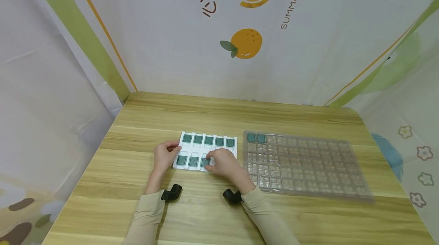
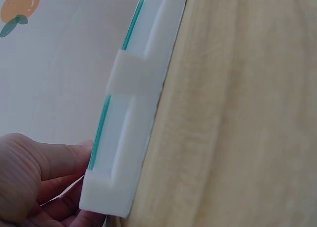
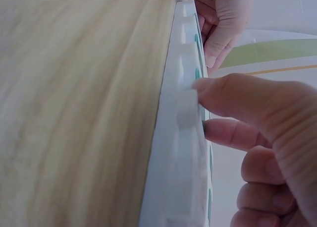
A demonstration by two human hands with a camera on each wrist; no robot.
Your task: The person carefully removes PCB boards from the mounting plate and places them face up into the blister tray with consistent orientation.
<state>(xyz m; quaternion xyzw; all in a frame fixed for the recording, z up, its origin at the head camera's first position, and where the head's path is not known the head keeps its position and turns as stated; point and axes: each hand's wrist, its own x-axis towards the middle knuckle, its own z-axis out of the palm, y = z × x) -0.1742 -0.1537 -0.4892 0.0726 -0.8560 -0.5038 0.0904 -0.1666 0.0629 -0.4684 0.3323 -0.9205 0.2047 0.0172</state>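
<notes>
The white foam tray (image 1: 205,151) lies mid-worktop, toward the near edge, with green chips (image 1: 209,140) in its slots. The left hand (image 1: 164,154) grips its left end; the right hand (image 1: 222,162) pinches a near-row chip (image 1: 205,162), covering that row's right slots. A clear plastic tray (image 1: 305,167) lies just right.

The right hand (image 1: 222,163) covers the near right pockets of the white tray (image 1: 185,147), so what lies under its fingers cannot be told. In both wrist views the tray runs out of frame and the green chips (image 2: 101,124) show only as thin edges. The clear tray's (image 1: 308,176) small pockets seem mostly empty, but are too faint to be sure.
</notes>
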